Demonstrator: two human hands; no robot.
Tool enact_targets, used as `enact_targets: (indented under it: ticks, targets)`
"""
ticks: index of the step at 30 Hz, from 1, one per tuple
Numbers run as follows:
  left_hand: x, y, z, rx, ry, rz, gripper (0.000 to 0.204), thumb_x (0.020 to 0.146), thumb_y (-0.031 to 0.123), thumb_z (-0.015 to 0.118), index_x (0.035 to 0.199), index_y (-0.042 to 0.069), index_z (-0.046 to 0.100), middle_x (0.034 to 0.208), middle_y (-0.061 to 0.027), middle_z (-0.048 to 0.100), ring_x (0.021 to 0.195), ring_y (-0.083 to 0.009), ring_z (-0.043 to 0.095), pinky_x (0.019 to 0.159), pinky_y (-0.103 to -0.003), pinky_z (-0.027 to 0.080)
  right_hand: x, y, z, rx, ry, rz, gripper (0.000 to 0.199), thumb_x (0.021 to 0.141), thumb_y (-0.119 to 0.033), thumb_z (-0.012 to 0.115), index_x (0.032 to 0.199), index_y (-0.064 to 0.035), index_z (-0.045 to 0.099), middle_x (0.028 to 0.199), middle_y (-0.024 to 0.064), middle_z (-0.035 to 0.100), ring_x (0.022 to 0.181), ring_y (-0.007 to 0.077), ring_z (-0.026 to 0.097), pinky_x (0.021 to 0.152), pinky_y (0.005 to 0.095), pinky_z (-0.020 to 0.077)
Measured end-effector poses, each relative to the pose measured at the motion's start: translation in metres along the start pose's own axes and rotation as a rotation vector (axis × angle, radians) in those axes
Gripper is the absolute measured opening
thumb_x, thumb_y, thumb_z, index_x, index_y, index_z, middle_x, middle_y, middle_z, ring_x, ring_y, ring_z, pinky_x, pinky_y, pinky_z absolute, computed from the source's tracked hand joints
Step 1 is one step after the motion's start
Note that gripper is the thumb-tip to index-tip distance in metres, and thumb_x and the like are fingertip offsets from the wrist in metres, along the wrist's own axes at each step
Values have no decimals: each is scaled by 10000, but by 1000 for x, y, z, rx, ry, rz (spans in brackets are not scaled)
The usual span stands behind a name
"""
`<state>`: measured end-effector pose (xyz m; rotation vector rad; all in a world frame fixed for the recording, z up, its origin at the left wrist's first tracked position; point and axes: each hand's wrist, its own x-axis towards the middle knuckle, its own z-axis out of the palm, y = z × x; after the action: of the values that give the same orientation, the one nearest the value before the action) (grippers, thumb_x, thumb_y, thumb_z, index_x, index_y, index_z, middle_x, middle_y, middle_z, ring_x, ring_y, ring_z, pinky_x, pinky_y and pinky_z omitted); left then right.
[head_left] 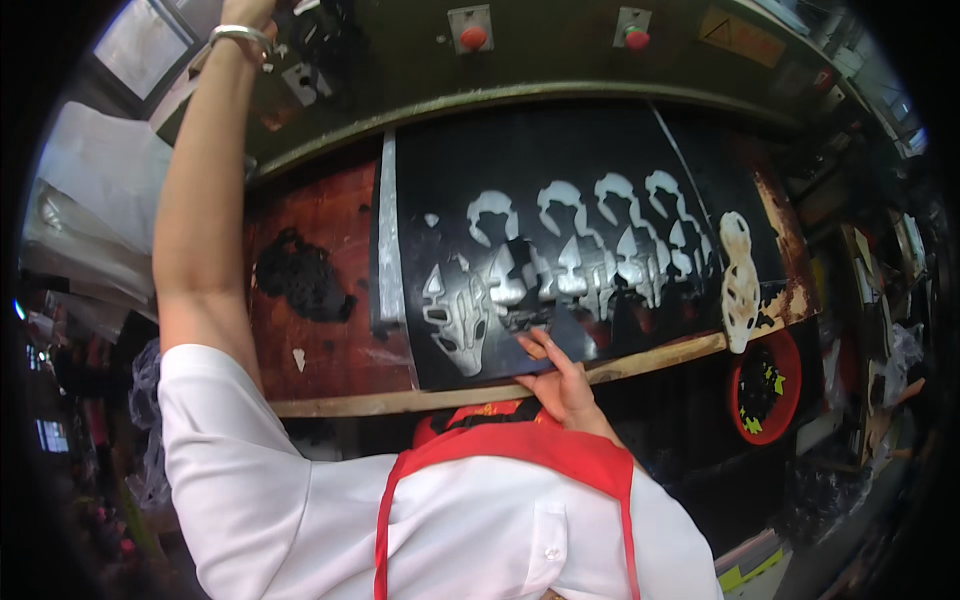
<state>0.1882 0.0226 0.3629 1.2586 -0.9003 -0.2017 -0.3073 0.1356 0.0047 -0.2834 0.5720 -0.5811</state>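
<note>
A black sheet [440, 180] lies on the work surface in front of me, with several cut-out shapes in a row that show white. Over one of these shapes sits a dark, shiny piece [522, 262], whose kind I cannot make out. At its near end is my right hand [565, 385], fingers stretched out and touching or almost touching it, thumb apart and lower down. My left arm reaches up to the green machine [370, 70]. Only part of my left hand [248, 12] shows at the top edge, its fingers out of sight.
Dark cut pieces [300, 275] are piled on the reddish board [330, 360] at left. A cream piece with holes [738, 285] lies at right, above a red bowl [790, 410] of black and yellow scraps. Two red buttons [473, 38] sit on the machine. A wooden strip [660, 358] edges the front.
</note>
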Motion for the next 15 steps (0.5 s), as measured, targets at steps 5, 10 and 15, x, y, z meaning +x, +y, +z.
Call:
enact_targets:
  ticks: [5, 10, 15]
  targets:
    - [-149, -16, 22, 551, -156, 199, 158, 964, 164, 589, 940, 20, 649, 786, -62, 619, 607, -126, 556, 565, -277, 475, 4, 9, 14, -29, -220, 228, 321, 963, -102, 572, 1258, 11, 516, 1184, 120, 584, 1126, 216, 555, 985, 426, 451]
    - [-380, -88, 49, 245, -825, 543, 311, 714, 144, 781, 976, 19, 671, 974, -123, 637, 863, -310, 616, 743, -368, 518, 2, 15, 39, -50, -186, 197, 262, 968, -94, 577, 1225, -59, 541, 1143, 66, 602, 1088, 188, 574, 967, 398, 464]
    - [-423, -125, 24, 282, -783, 333, 314, 753, 66, 740, 1050, 0, 665, 1014, -159, 628, 825, -321, 613, 738, -367, 512, 8, 21, 50, -13, -204, 158, 245, 1022, -164, 481, 1221, -38, 550, 1147, 85, 645, 1058, 169, 609, 946, 345, 475]
